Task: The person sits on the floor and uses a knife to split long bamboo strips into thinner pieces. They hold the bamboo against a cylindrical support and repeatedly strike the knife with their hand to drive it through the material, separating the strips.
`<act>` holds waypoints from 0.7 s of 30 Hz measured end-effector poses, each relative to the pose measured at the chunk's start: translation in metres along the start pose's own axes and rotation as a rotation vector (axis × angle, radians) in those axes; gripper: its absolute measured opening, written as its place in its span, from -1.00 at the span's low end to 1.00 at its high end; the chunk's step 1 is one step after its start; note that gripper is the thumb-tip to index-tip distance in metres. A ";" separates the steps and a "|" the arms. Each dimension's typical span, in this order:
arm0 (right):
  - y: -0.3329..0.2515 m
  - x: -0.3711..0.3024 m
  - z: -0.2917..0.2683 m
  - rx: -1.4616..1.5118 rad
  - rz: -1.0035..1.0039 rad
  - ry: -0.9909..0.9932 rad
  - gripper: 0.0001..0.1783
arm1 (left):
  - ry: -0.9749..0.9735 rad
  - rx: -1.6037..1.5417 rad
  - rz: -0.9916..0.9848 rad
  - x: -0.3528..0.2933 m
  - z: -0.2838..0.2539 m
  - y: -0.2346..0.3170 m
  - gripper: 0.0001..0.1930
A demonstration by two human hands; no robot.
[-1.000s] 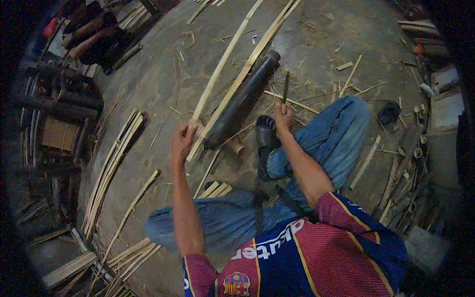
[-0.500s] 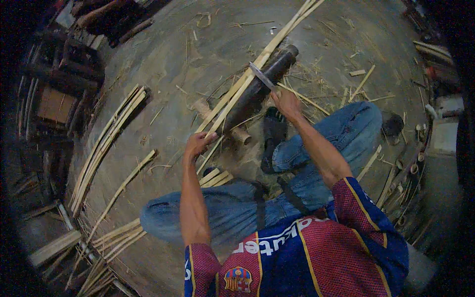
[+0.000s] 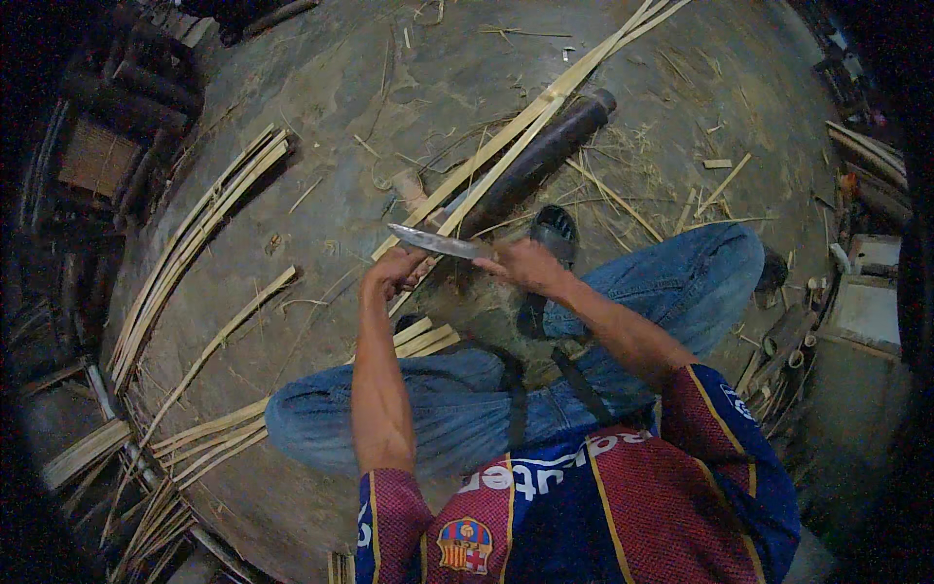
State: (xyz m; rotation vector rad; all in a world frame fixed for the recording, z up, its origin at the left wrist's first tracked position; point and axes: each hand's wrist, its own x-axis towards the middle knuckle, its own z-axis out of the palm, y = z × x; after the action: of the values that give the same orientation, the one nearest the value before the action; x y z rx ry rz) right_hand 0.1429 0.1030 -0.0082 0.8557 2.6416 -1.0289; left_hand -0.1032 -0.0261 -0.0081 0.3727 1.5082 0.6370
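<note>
My left hand [image 3: 397, 270] is closed round the near end of pale bamboo strips [image 3: 530, 122], which spread apart from there and run up to the far right. In my right hand [image 3: 525, 265] is the handle of a knife [image 3: 433, 241]. Its blade lies across the strips just beyond my left fingers, pointing left. Beneath the strips a dark, thick round pole [image 3: 545, 156] slants the same way. A short pale wooden piece [image 3: 411, 187] shows beside the pole, partly covered by the strips.
A bundle of split bamboo [image 3: 209, 243] and a single strip [image 3: 224, 331] lie on the floor to the left. Cut bamboo ends [image 3: 425, 339] stick out by my left leg. Shavings and offcuts [image 3: 717, 164] are scattered at right. Bamboo tubes [image 3: 793, 355] lie farther right.
The knife has come down along the strips from the pole's far part to beside my left hand. The strips now spread apart more widely.
</note>
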 end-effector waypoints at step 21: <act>0.087 0.002 -0.086 0.067 0.239 0.323 -0.24 | -0.024 -0.028 -0.149 -0.034 -0.025 -0.012 -0.58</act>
State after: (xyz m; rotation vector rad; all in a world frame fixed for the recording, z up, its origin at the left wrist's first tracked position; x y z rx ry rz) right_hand 0.1942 0.2127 0.0058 1.4202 2.6745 -0.9929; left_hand -0.1241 -0.0602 0.0109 0.2427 1.4873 0.5334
